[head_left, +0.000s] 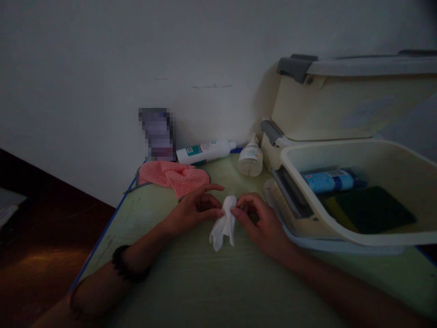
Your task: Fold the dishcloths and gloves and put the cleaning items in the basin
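A crumpled white tissue (226,223) is held up between my two hands over the light green table (191,278), its loose ends hanging down. My left hand (194,207) pinches its left side, with the index finger stretched out above. On the opposite side, my right hand (257,216) grips the tissue between thumb and fingers. Just behind my left hand lies a bunched pink cloth (170,175). A clear pump bottle (251,159) stands behind the tissue, near the wall.
A white bottle (206,151) lies on its side against the wall (211,54), beside a blurred upright object (159,134). At right, a cream storage box (297,157) has its lid (327,109) raised; inside are a blue package (327,181) and a green scouring sponge (372,209).
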Demonstrator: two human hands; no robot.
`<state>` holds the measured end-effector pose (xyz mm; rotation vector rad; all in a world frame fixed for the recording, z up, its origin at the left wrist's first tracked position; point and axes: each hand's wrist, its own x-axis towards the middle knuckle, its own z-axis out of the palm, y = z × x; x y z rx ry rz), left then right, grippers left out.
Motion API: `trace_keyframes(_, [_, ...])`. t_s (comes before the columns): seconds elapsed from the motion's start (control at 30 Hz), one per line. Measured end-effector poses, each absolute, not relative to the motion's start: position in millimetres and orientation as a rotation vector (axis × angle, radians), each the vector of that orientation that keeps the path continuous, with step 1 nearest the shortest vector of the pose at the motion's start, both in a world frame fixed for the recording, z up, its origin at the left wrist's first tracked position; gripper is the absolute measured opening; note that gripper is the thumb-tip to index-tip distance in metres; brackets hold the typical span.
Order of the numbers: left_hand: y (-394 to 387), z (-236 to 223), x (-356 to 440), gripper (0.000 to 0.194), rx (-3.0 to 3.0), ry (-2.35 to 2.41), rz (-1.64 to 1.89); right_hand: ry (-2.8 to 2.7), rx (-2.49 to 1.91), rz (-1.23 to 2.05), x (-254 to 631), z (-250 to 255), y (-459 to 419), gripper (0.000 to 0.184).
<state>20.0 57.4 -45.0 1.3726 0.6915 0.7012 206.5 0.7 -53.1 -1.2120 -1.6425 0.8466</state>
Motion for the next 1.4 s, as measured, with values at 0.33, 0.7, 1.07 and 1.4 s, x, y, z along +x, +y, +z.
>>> trace_keyframes(0.33, [57.9, -48.5, 19.6, 0.024, 1.414, 0.71, 0.703, -1.853, -0.98, 0.879, 208.5, -50.2, -2.3, 0.046])
trace_keyframes(0.7, [56.5, -42.0, 19.0, 0.021, 1.732, 0.75, 0.621, -1.801, -1.123, 0.81, 209.7, -51.6, -0.4, 0.008])
trace_keyframes(1.07, [56.8, -35.4, 12.8, 0.031, 1.744, 0.665, 0.343, -1.77, -1.17, 0.988, 207.6, -50.6, -1.2, 0.016])
trace_keyframes(1.4, [56.4, -38.6, 11.1, 0.022, 1.613, 0.616, 0.396, -1.74, -1.167, 0.861, 206.3, -52.9, -0.8, 0.008])
